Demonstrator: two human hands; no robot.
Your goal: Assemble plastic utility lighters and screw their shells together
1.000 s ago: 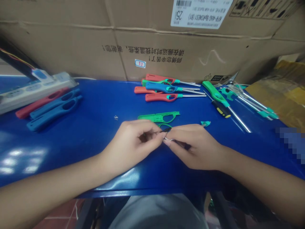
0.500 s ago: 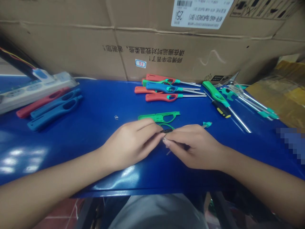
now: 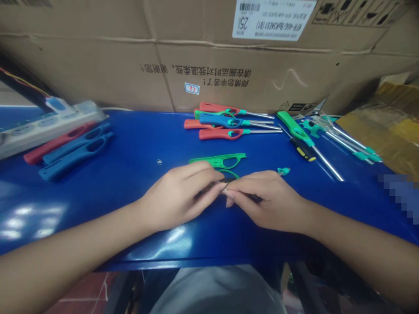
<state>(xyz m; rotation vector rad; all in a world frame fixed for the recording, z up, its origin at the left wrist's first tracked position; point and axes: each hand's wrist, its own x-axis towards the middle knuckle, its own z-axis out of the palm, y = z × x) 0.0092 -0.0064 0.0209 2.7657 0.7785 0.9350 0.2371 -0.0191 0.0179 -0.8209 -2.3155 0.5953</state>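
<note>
My left hand (image 3: 178, 196) and my right hand (image 3: 266, 200) meet fingertip to fingertip low over the blue table (image 3: 137, 148). Both pinch a small dark part with a thin wire (image 3: 225, 182) between them; most of it is hidden by my fingers. Just beyond my fingers lies a green lighter handle shell (image 3: 218, 161), open side up. A small teal cap (image 3: 283, 171) rests on the table just past my right hand.
Several assembled red, blue and green lighters (image 3: 229, 124) lie at the back centre. A screwdriver (image 3: 306, 150) and metal-tube lighter parts (image 3: 343, 139) lie at the right. Red and blue handle shells (image 3: 70, 148) and a power strip (image 3: 46, 124) sit at the left. Cardboard boxes (image 3: 209, 52) wall off the back.
My fingers have shifted slightly around the small part, and both hands have sunk a little closer to the table. Nothing else has moved.
</note>
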